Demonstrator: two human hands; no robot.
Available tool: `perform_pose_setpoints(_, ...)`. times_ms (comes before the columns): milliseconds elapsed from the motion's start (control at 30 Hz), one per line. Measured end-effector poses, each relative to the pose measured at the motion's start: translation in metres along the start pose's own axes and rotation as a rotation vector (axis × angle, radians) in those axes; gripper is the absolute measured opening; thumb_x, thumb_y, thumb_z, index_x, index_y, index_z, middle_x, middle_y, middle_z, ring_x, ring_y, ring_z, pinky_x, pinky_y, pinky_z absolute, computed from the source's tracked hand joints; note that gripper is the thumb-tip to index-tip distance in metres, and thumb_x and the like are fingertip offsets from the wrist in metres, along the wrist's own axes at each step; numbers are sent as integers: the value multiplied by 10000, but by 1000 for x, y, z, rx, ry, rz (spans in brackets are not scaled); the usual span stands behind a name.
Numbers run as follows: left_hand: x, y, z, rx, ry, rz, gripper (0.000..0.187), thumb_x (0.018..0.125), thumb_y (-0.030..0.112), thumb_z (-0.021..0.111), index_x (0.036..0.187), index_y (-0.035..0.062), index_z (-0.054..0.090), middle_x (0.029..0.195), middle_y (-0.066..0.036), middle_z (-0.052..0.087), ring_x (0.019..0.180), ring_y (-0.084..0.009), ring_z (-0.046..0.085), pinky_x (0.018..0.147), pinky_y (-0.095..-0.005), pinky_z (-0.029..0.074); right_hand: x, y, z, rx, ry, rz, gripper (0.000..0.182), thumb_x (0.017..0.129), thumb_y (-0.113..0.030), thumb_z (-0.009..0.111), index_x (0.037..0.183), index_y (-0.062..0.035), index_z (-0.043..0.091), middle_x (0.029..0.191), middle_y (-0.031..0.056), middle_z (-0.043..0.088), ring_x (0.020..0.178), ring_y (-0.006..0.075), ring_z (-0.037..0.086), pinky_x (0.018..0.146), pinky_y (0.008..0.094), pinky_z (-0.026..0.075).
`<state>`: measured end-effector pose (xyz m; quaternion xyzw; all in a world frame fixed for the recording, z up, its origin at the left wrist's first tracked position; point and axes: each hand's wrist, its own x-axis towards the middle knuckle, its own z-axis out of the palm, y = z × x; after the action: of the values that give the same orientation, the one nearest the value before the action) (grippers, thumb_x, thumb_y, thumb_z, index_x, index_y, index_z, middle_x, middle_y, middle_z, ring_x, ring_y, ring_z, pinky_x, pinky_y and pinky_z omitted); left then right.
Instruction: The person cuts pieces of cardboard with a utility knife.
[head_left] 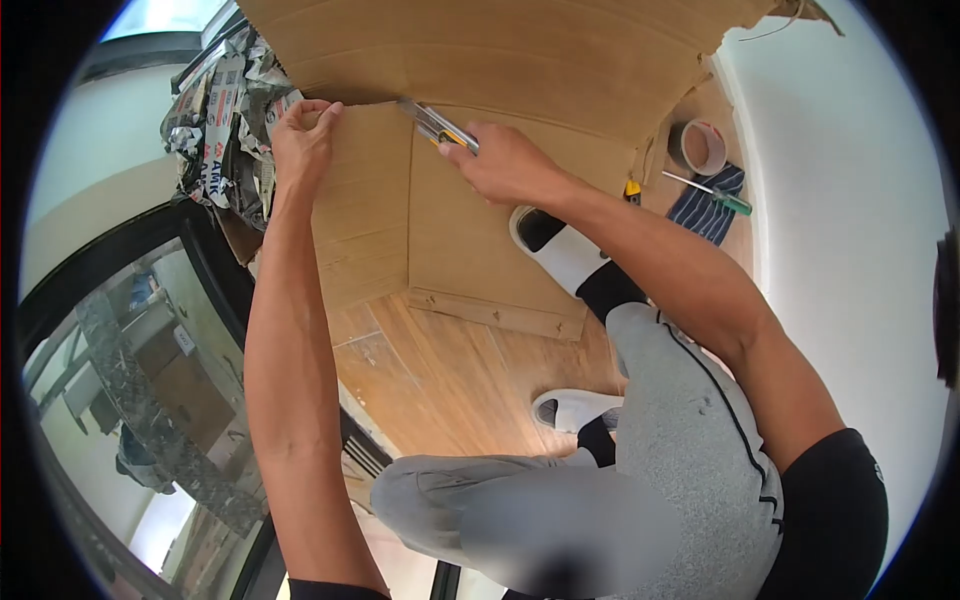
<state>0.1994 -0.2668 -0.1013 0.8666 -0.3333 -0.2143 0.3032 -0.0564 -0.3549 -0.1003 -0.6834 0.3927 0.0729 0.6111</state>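
A large sheet of brown cardboard (470, 50) with folded flaps fills the upper middle of the head view. My left hand (303, 140) pinches the upper left corner of a cardboard flap (365, 190). In my right hand (497, 162) is a utility knife (447, 128) with a silver body and some yellow on it. Its blade points up and left, touching or very near the flap's top edge. One foot in a white slide sandal (560, 250) rests on the cardboard's lower part.
Crumpled printed wrapping (225, 120) is heaped at the left, above a black-framed glass panel (140, 390). At the right, a tape roll (698, 147), a green-handled screwdriver (735, 204) and a striped dark cloth (705, 212) lie near the white wall (840, 200). Wood-look floor (450, 370) shows below.
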Motion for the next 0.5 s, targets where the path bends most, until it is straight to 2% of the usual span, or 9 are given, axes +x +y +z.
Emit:
perform_pose_setpoints(167,-4,3,-3,-79,-33,-39,253,907,264,736,973,26,682,813,-25,670,693,-82,555,620,-250,449,-4,-8,-5,-21,-52,94,443,1009,-400,515,1092,28,596,620,61,573,475,169,557,500,370,454)
perform_pose_setpoints(233,-4,3,-6,-80,-55,-133,257,927,272,706,1020,34,672,826,-23,672,723,-82,560,653,-258,456,-4,-4,-1,30,-64,86,450,1011,-400,511,1099,33,596,623,62,577,475,164,557,494,366,452)
perform_pose_setpoints(400,-7,6,-7,-93,-25,-140,302,933,305,678,1068,34,668,893,-51,688,808,-119,601,741,-290,477,-1,-3,-2,71,-88,66,432,1014,-379,511,1121,33,586,634,60,576,477,152,546,478,358,445)
perform_pose_setpoints(500,-5,8,-6,-114,-11,-170,339,931,320,671,1093,23,672,935,-74,695,838,-143,619,770,-304,484,-4,-6,-1,86,-41,32,393,1024,-340,494,1190,9,565,644,52,553,490,153,534,485,358,446)
